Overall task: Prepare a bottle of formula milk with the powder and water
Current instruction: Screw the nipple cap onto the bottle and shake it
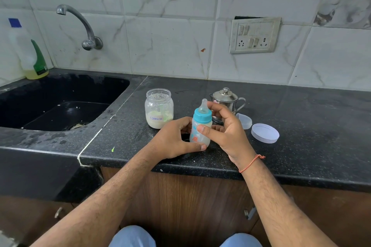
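The fingers (201, 147) of the left hand (172, 140) curl round the lower part of the baby bottle (200, 126), thumb across its base, gripping it. The right hand (226, 132) comes in from the other side: its thumb presses the bottle's body, while the other fingers arch loosely, partly spread, behind the blue screw ring (202, 116); whether they touch the ring cannot be told. The bottle stands a little tilted between the two hands on the black desk (301, 146), with the clear teat (204, 106) on top and milky liquid inside.

Just beyond the left fingers stands an open glass jar (159, 110) labelled "Formula", holding pale powder and a green scoop (165, 116). Behind the right fingers is a small steel kettle (226, 100) with its lid on. To the right of the right hand lie a clear bottle cap (245, 120) and, further out, a white jar lid (265, 133). Far to the left of the left hand are the dark sink (60, 96), a wall tap (80, 24) and a bottle of dish soap (34, 60).
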